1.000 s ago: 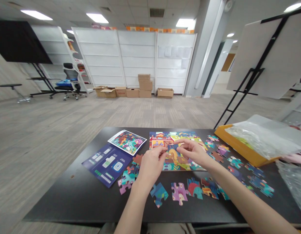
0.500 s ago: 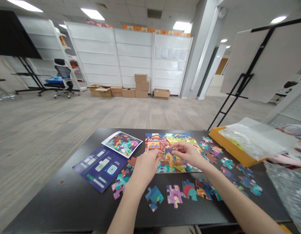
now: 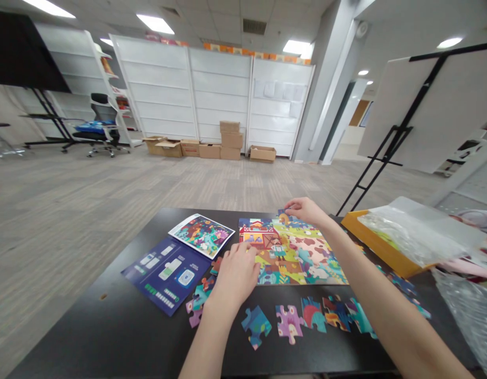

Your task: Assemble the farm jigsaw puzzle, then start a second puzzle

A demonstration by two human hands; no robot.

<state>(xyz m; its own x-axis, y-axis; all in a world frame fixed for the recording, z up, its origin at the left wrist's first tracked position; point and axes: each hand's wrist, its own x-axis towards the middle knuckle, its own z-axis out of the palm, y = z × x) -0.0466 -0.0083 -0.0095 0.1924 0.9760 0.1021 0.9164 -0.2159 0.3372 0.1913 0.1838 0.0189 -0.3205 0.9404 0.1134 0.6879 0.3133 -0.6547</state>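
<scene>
In my right hand (image 3: pixel 306 210) a dark blue and orange puzzle piece (image 3: pixel 283 217) is pinched, held over the far edge of the farm jigsaw puzzle (image 3: pixel 312 247). The puzzle shows a red barn, a farmer and a spotted cow, its pieces lying joined on the black table. My left hand (image 3: pixel 240 268) lies with fingers stretched out over the puzzle's left side, holding nothing that I can see. Along the near side are loose pieces: a blue-green one (image 3: pixel 256 325), a purple one (image 3: pixel 289 322) and a red-and-teal one (image 3: pixel 313 314). More loose pieces (image 3: pixel 200 300) lie beside my left wrist.
Left of the puzzle lies an opened leaflet (image 3: pixel 160 276) with a colourful picture card (image 3: pixel 201 235). A yellow box (image 3: pixel 397 255) with plastic wrap stands at the right, with clear bubble wrap (image 3: pixel 464 305) near it. Several loose pieces (image 3: pixel 405 287) are partly hidden by my right forearm.
My right hand has moved from the puzzle's middle up to its far edge, carrying the piece. My left hand has shifted slightly and its fingers now lie flatter. The view has tilted a little.
</scene>
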